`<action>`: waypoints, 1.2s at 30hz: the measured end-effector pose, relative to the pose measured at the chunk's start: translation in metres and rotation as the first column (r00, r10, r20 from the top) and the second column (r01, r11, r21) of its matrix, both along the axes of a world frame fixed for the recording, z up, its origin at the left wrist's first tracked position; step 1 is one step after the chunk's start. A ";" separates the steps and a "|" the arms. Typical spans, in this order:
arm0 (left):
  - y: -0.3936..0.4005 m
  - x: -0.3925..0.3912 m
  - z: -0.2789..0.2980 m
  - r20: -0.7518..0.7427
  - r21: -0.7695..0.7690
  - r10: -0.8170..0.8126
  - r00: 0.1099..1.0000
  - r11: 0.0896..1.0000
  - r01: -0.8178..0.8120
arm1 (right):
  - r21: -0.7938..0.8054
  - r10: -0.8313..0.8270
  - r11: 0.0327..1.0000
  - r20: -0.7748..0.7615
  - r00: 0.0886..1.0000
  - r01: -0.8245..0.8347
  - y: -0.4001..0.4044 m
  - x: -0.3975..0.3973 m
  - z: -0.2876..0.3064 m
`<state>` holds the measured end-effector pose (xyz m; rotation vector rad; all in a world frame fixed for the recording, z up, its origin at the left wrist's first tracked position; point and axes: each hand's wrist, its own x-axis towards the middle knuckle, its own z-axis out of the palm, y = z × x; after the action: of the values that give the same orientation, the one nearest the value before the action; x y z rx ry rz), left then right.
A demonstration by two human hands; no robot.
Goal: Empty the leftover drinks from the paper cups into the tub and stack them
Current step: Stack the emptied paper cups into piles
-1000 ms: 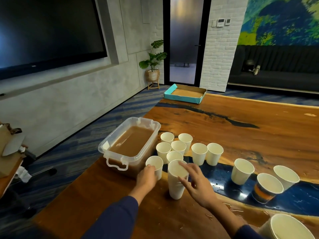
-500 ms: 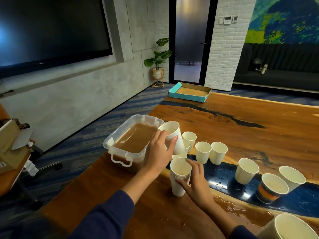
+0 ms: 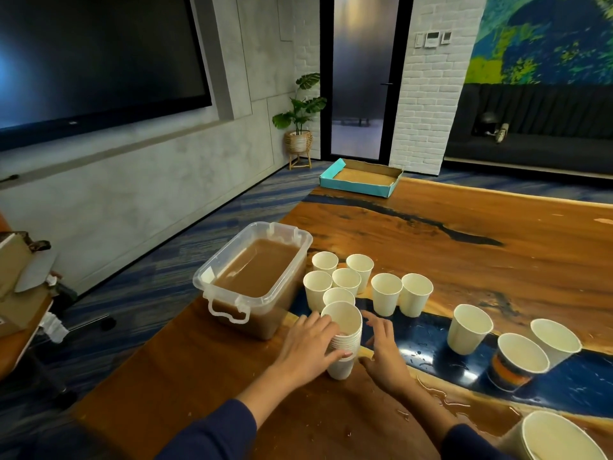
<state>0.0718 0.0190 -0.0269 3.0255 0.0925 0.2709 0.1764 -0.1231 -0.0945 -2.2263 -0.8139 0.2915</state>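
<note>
The stack of white paper cups [image 3: 343, 340] stands upright on the wooden table [image 3: 464, 254], mouth up, many rims nested under the top cup. The left hand [image 3: 306, 351] grips its left side, thumb curled across the front. The right hand [image 3: 383, 350] hovers just right of it, fingers spread; contact is unclear. The clear tub [image 3: 255, 277], long axis pointing away, holds brown liquid beyond the left hand. The stack's far side is hidden.

The tub [image 3: 255, 277] is set on the bench [image 3: 464, 260] at its left edge — loose cups [image 3: 384, 293] are clustered just to its right. The stack [image 3: 343, 340] is placed in front of them, flanked by both hands — more cups [image 3: 469, 328] are spread further right.
</note>
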 end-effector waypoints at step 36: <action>0.017 0.014 -0.042 -0.140 -0.776 0.428 0.893 0.513 -0.368 | 0.185 0.097 0.898 0.802 0.589 -0.399 0.051 -0.005 0.062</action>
<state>0.0859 0.0357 -0.0692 2.0474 0.7168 0.2714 0.1718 -0.0719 -0.0320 -1.8308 -1.5189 -0.7283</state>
